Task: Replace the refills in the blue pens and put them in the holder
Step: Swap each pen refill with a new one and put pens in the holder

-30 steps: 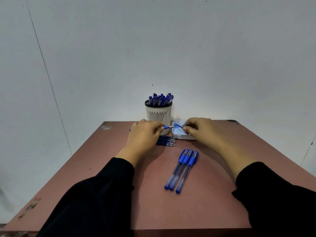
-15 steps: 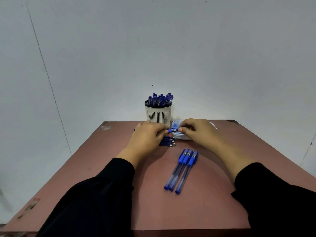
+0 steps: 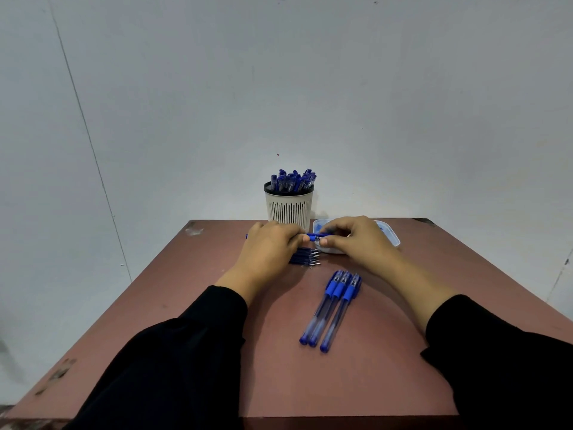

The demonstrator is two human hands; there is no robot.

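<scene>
The blue pen [image 3: 313, 236] you were working on had a blue grip section and lay level, crosswise, raised a little above the table [image 3: 217, 336], just in front of the holder [image 3: 289, 206]. Your left hand [image 3: 269, 252] was palm down with its fingers curled round the pen's barrel, whose tail end poked out past the far side of that hand. Your right hand [image 3: 356, 240] came in from the other side, thumb and fingers pinching the pen's tip end, over the white tray [image 3: 391, 235]. The two hands nearly met at the grip. Beneath your left fingers, a bundle of refills [image 3: 305, 259] lay on the table. Three more blue pens [image 3: 333, 308] lay side by side nearer to you, well apart from both hands. The holder stood upright, packed with capped pens.
</scene>
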